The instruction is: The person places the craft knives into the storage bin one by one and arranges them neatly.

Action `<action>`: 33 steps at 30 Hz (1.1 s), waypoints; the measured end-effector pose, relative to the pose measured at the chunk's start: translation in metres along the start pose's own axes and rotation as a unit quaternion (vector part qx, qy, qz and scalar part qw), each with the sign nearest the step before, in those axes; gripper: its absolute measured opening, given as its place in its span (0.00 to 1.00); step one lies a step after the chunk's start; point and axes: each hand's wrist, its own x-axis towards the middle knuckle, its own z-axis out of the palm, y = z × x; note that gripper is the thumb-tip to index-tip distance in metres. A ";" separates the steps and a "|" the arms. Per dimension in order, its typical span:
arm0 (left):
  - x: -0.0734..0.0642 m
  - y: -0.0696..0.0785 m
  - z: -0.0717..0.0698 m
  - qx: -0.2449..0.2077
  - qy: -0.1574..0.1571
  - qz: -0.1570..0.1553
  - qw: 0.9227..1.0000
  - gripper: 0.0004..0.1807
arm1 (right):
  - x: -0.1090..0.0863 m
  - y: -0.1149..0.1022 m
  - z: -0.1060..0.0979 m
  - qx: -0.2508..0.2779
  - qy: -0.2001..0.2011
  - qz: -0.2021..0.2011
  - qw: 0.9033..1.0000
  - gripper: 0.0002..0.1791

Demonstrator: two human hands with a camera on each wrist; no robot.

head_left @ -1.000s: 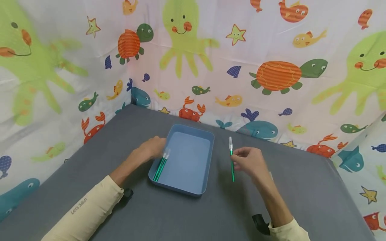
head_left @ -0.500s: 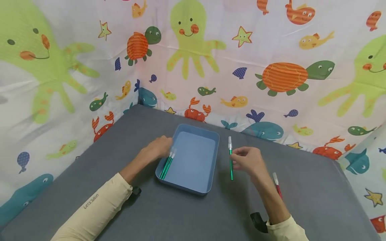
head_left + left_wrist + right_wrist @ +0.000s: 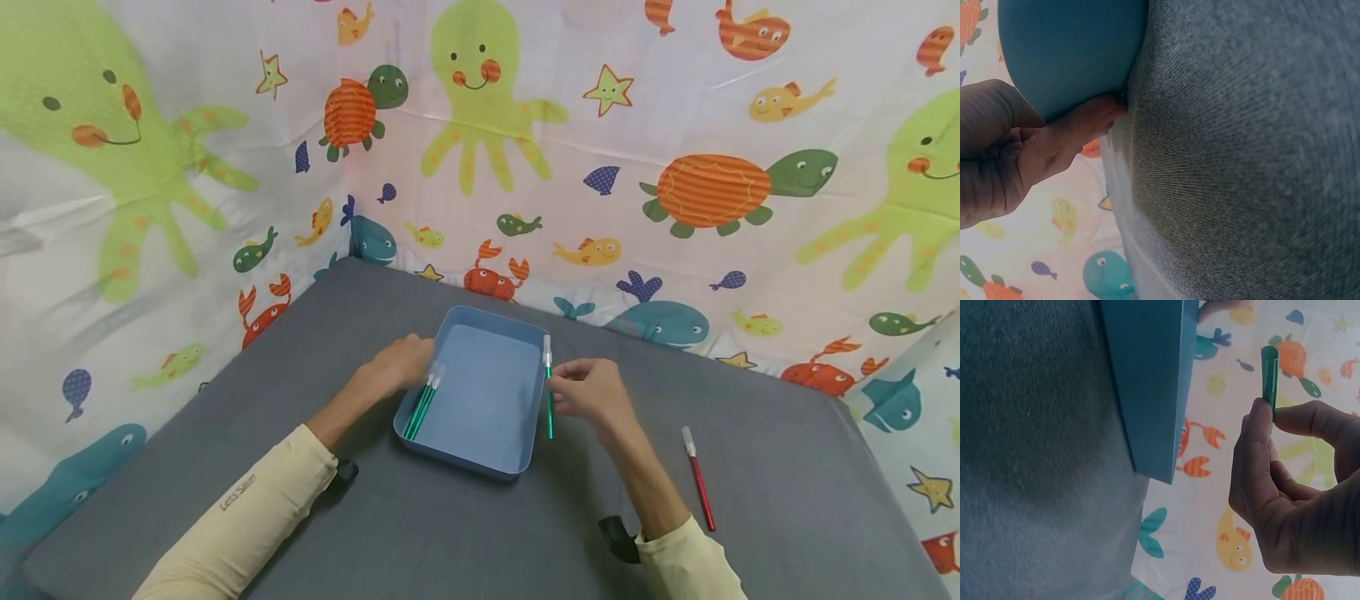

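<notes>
One red pen (image 3: 700, 481), left hand (image 3: 406, 361) gripping tray (image 3: 487, 400), perhaps two pens (image 3: 425, 409) inside, right hand (image 3: 592, 392) pinching one green pen (image 3: 550, 418)

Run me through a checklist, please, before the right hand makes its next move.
1. Slim green pen with clear cap pinched by right hand: ok.
2. Cap fully seated: cannot tell.
3. Left hand gripping the blue rectangular tray: ok.
4. Held pen over tray floor: not ok, appears at right rim.
5. Space beside slim green pens inside: ok.
6. Slim clear-capped red pen apart from tray: ok.
</notes>
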 end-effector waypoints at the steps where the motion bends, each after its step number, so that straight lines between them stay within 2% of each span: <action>1: 0.000 0.000 0.000 0.000 0.000 0.000 1.000 0.12 | 0.000 0.000 0.002 0.002 -0.001 0.002 1.000 0.11; 10: 0.001 0.003 0.002 0.002 -0.001 -0.012 1.000 0.12 | 0.005 -0.005 0.025 0.009 -0.007 0.020 1.000 0.09; 22: 0.003 0.003 0.007 0.009 -0.003 -0.015 1.000 0.13 | 0.013 -0.005 0.054 0.012 -0.028 0.010 0.999 0.08; 33: 0.000 0.006 0.001 0.020 0.006 -0.003 1.000 0.10 | 0.017 -0.005 0.084 0.006 -0.062 0.030 0.998 0.07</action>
